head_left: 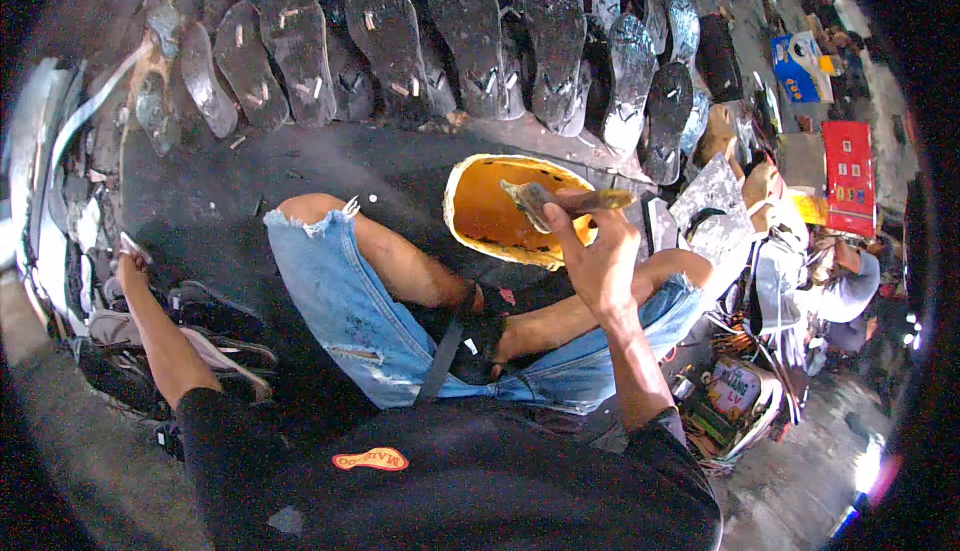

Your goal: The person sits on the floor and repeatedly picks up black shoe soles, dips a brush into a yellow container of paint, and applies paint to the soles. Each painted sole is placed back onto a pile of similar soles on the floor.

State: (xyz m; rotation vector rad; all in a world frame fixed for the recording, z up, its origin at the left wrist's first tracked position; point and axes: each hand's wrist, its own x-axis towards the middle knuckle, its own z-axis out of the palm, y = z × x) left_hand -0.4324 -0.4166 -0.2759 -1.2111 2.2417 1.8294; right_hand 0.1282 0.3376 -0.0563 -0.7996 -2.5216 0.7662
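My right hand (603, 261) is closed round the handle of a brush (540, 204), its worn bristles hanging over a cut-open yellow tub (457, 213). Amber glue-like stuff coats the inside of the tub, which stands on the floor in front of my crossed legs. Stretched out to the far left, my left hand (132, 269) has its fingers drawn together at a small pale thing, too small to make out. Just below that hand lies a pile of dark sandals and straps (215, 311).
Rows of dark shoe soles (385, 36) with small pale pieces on them line the floor ahead. On the right are a red box (849, 179), a blue and white box (798, 69) and a plastic container of tools (735, 406). A grey sheet (712, 206) leans beside my right knee.
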